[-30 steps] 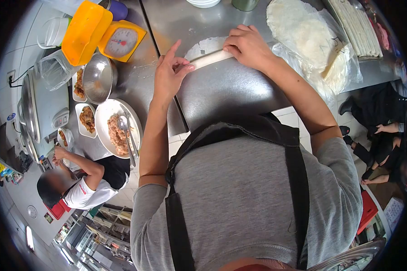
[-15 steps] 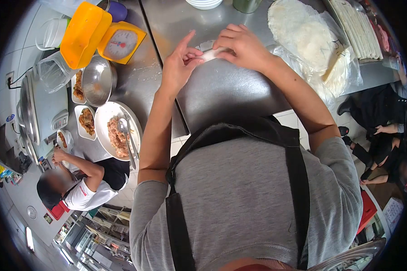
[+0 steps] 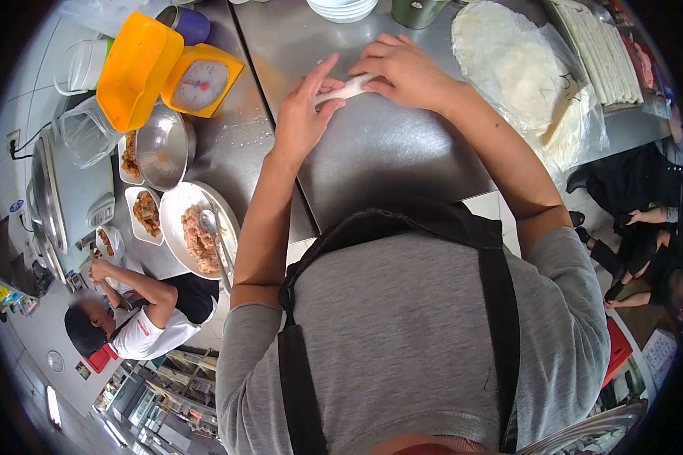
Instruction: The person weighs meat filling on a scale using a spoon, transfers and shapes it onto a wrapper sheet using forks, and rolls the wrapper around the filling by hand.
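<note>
A slim white spring roll [image 3: 347, 91] spans the gap between my two hands, slanting over the steel worktop [image 3: 379, 152]. My left hand [image 3: 302, 110] pinches its left end between thumb and fingers, with the index finger pointing away from me. Curled over the other end is my right hand [image 3: 402, 72], its thumb along the near side. To the right lies a stack of thin round white wrappers [image 3: 501, 53], partly in clear plastic. Behind that stack, a tray holds rows of similar white rolls [image 3: 596, 53].
On the left stand a yellow kitchen scale [image 3: 201, 82], a steel bowl [image 3: 167, 148], and a white plate [image 3: 176, 199] with minced filling and spoons. White bowls [image 3: 343, 9] and a green container [image 3: 416, 11] are at the far edge. A co-worker [image 3: 148, 318] stands at left.
The white flap that lay beyond the roll no longer shows; the roll looks fully wound. Both hands have shifted slightly, and the roll now slants more. The camera view has moved a little.
</note>
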{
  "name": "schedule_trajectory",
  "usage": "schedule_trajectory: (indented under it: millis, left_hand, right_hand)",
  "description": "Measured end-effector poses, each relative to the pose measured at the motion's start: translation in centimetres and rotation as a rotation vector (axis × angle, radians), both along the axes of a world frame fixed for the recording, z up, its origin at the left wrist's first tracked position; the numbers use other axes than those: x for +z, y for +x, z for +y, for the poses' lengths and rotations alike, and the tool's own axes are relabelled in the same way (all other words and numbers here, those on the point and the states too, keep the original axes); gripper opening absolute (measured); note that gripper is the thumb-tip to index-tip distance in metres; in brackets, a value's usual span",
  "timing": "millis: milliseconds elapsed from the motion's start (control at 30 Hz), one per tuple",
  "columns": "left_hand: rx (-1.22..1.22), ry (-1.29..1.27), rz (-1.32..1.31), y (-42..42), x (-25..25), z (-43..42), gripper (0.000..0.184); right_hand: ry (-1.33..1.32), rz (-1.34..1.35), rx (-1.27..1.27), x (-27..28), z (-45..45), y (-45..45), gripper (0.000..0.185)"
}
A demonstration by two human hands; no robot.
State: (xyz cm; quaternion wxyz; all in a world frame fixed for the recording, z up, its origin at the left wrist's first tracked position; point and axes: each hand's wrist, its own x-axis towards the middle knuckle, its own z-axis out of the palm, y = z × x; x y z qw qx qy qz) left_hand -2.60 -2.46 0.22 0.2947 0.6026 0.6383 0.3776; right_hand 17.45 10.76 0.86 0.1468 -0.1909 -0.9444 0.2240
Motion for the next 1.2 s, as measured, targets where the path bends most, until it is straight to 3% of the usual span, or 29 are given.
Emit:
schedule_trajectory:
  millis: [67,167,267,367,467,567,667,767,867,967,1067,1200]
  left_hand:
    - [0.031,-0.101,-0.195,-0.8,0.2,0.7,0.074]
    - [-0.001,0.022,0.155,-1.8,-0.2,1.3,0.076]
    - [0.001,0.15,0.323,-1.1,1.0,0.7,0.075]
    - [-0.015,0.057,0.307,-1.4,0.4,0.0,0.076]
    - [0.057,-0.088,0.077,-1.7,0.0,0.2,0.081]
    - [0.023,0.172,0.309,-2.1,-0.2,0.7,0.085]
    - [0.056,0.096,0.268,-2.0,0.2,0.2,0.086]
    - [0.048,0.038,0.314,-2.8,-0.3,-0.5,0.086]
    - [0.034,-0.103,0.241,-3.0,0.6,-0.7,0.089]
    - [-0.011,-0.363,-0.259,-4.0,1.7,-0.6,0.087]
    - [-0.075,-0.505,-0.554,-4.4,4.6,-1.1,0.082]
    - [-0.025,-0.474,-0.598,-3.2,8.4,-1.7,0.069]
  right_hand:
    - [-0.033,0.092,-0.032,0.5,-0.2,-0.2,0.028]
    - [0.049,-0.02,0.013,0.4,0.3,0.0,0.032]
    - [0.041,-0.025,0.031,0.3,0.7,-0.1,0.036]
    - [-0.02,-0.024,0.011,-0.1,0.8,-0.4,0.042]
    - [-0.142,-0.176,0.018,0.7,1.4,-0.9,0.048]
    - [-0.066,-0.055,0.011,0.4,1.5,-1.3,0.053]
    - [0.093,0.027,0.065,0.1,1.2,-2.1,0.05]
    - [-0.023,-0.097,0.089,-0.1,0.4,-3.0,0.056]
    - [-0.113,-0.147,0.118,-0.1,1.2,-3.7,0.056]
    - [-0.35,-0.3,0.21,1.5,2.5,-4.0,0.057]
    - [-0.394,-0.148,0.333,1.7,1.6,-3.2,0.057]
    - [-0.402,-0.022,0.311,3.0,-1.8,-4.7,0.042]
